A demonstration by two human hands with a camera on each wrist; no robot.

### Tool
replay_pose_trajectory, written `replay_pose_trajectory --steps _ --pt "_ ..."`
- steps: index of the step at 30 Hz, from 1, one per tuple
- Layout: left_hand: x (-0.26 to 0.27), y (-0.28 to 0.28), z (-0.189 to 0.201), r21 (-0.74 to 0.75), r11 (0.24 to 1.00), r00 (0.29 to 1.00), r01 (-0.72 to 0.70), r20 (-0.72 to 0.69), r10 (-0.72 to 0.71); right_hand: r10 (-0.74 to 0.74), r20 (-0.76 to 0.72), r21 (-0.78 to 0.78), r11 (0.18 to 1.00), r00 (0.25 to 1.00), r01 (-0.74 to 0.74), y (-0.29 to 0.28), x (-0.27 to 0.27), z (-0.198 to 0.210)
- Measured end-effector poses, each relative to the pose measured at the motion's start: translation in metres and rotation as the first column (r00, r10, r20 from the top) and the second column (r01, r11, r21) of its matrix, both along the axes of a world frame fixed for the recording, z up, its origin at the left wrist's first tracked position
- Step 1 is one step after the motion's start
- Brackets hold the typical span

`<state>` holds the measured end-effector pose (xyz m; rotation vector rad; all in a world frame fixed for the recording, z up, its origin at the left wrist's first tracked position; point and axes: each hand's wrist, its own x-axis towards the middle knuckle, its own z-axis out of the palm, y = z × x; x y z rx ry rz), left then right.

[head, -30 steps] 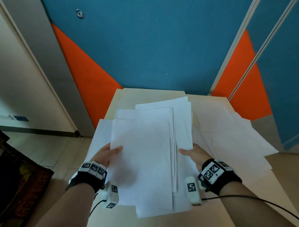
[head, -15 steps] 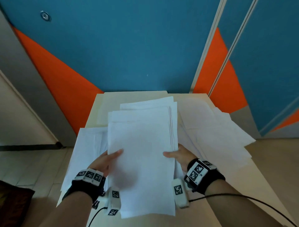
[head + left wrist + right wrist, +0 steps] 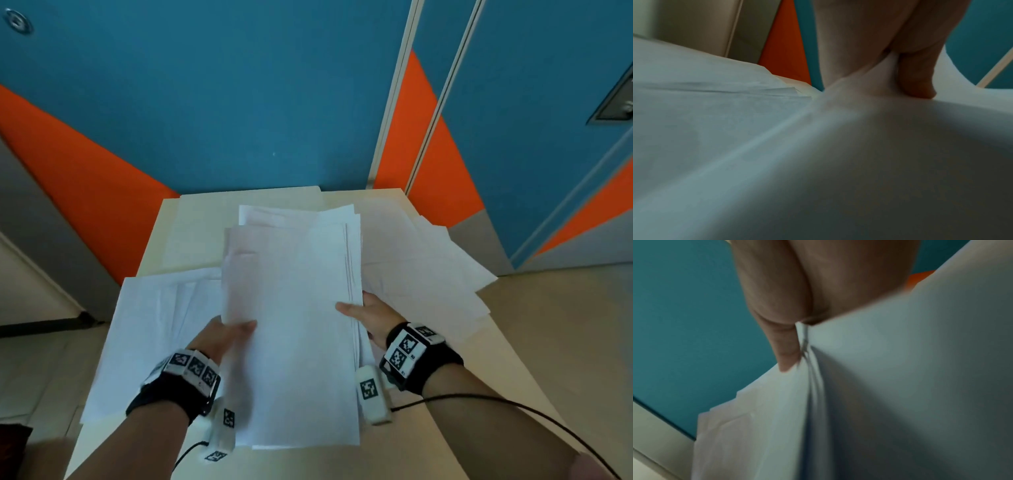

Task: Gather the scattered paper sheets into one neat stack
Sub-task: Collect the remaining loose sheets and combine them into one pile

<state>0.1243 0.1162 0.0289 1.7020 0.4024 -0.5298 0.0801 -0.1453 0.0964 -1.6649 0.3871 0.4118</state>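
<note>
A bundle of white paper sheets [image 3: 298,308] is held above the table between both hands, its edges nearly even. My left hand [image 3: 226,334] grips the bundle's left edge, thumb on top. My right hand [image 3: 363,313] grips the right edge, thumb across the top sheet. In the left wrist view the thumb [image 3: 916,76] presses on the top paper [image 3: 859,146]. The right wrist view shows the thumb [image 3: 785,345] pinching the layered sheet edges [image 3: 807,369]. More loose sheets lie on the table to the left [image 3: 150,335] and to the right [image 3: 428,270].
The small beige table [image 3: 534,394] stands against a blue and orange wall [image 3: 219,102]. Loose sheets overhang its left and right edges. A black cable [image 3: 513,407] runs from my right wrist. Tiled floor lies to the left.
The bundle's sheets have been squared closer together between my hands. My view has shifted rightward, so the table sits more to the left.
</note>
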Motion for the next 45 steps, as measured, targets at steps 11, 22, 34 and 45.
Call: replay_pose_trajectory --steps 11,22,34,45 --pt "0.016 -0.039 -0.008 0.125 0.975 0.983 -0.185 0.014 0.184 -0.122 -0.111 -0.516 0.856 0.986 0.048 -0.138 0.028 -0.051" --pt "0.051 -0.083 -0.02 0.114 0.963 0.969 -0.243 -0.01 0.246 -0.288 -0.048 -0.65 0.736 0.956 0.189 -0.243 0.084 -0.061" --pt "0.098 -0.107 -0.03 -0.005 0.949 0.948 -0.316 -0.041 0.316 -0.323 -0.012 -0.668 0.707 0.946 0.233 -0.253 0.175 -0.093" --pt "0.114 -0.115 -0.033 -0.023 0.949 0.946 -0.316 -0.089 0.313 -0.354 -0.095 -0.654 0.727 0.93 0.21 -0.243 0.201 -0.113"
